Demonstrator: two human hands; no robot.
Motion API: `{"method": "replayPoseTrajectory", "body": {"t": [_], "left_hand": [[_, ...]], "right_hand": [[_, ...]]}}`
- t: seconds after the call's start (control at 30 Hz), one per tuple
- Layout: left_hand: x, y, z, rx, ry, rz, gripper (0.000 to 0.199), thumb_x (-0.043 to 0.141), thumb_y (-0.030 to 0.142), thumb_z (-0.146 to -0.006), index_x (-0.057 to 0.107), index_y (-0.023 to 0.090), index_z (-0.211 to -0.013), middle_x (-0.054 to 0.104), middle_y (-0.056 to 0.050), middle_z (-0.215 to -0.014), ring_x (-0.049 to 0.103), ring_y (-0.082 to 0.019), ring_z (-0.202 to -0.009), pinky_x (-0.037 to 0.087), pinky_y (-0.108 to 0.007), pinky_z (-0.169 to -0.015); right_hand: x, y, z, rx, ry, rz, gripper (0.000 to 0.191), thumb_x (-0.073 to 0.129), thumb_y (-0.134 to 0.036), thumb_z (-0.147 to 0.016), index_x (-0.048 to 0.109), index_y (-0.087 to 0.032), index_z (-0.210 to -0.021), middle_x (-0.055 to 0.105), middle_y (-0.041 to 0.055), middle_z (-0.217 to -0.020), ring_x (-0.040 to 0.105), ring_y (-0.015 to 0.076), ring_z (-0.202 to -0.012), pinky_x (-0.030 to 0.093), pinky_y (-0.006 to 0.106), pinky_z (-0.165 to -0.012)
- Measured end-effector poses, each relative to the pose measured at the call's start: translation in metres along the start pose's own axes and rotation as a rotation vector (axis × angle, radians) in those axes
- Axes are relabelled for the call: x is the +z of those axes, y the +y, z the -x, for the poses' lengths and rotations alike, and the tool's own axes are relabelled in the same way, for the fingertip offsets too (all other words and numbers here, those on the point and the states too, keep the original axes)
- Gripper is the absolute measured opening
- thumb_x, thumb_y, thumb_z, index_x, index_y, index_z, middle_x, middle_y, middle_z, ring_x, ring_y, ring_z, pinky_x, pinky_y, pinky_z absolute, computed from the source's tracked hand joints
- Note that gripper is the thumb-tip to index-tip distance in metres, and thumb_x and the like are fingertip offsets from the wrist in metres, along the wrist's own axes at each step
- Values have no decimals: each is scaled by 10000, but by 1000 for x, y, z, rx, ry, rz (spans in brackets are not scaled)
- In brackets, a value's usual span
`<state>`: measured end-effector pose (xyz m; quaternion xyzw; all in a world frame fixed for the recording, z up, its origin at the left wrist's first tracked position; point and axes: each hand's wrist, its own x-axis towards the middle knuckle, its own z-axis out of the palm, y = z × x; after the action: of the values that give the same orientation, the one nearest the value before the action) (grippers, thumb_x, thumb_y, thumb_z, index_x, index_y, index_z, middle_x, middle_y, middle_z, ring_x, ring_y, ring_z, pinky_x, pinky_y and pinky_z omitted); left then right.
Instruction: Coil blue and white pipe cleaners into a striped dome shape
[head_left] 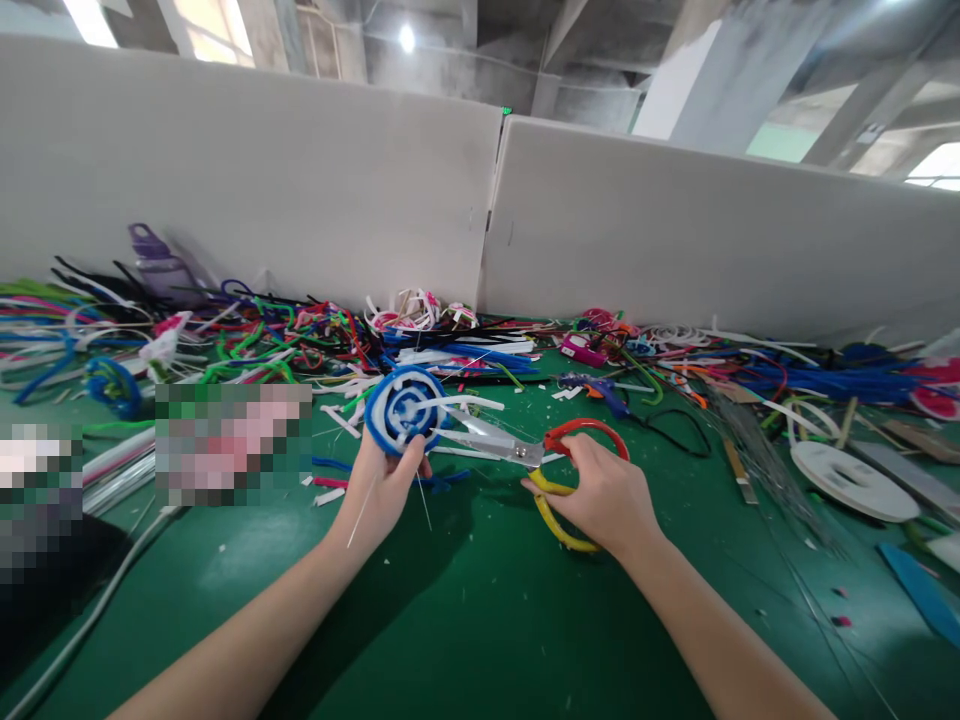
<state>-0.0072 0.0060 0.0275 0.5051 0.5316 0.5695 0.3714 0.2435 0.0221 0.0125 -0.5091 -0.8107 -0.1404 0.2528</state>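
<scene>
My left hand (386, 480) grips a blue and white pipe-cleaner spiral (405, 408) by its lower edge, thumb on the front. Thin pale strands poke out below the spiral, and a loose white end sticks out to its right. In my right hand (604, 490) is a pair of scissors (517, 450) with one red and one yellow handle. Its blades are spread and point left, reaching the right side of the spiral around the white end. Whether the blades touch that end, I cannot tell.
Heaps of coloured pipe cleaners (300, 335) line the back of the green table (480, 620) before a pale partition (300, 180). A purple bottle (161, 265) stands back left. A blue-purple glue gun (604, 392) lies behind the scissors. To the right lies a white spool (855, 482).
</scene>
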Motion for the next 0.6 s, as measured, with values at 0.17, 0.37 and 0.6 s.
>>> {"method": "replayPoseTrajectory", "body": {"t": [0.17,0.37,0.6], "left_hand": [[2,-3,4,-36,-52,7,275,549,316,-805,430,221,-1034,582,13,-721,585,-150,-538,472,-304,-577],[4,-5,4,-37,-81,-21,279,544,316,-811,431,211,-1043,572,14,-709,580,-144,-543,477,-291,-579],[6,-2,6,-72,-93,-45,332,524,332,-817,416,193,-1099,601,-9,-798,585,-135,-551,498,-297,-581]], "right_hand": [[0,1,1,-32,11,36,512,548,-596,-759,614,-120,-936,692,106,-811,653,224,-708,455,301,-536],[4,2,2,-58,27,65,510,560,-598,-750,626,-117,-909,698,106,-781,662,220,-685,429,285,-501],[4,3,2,-141,98,98,461,594,-549,-746,623,-102,-854,689,63,-702,655,167,-602,397,245,-454]]}}
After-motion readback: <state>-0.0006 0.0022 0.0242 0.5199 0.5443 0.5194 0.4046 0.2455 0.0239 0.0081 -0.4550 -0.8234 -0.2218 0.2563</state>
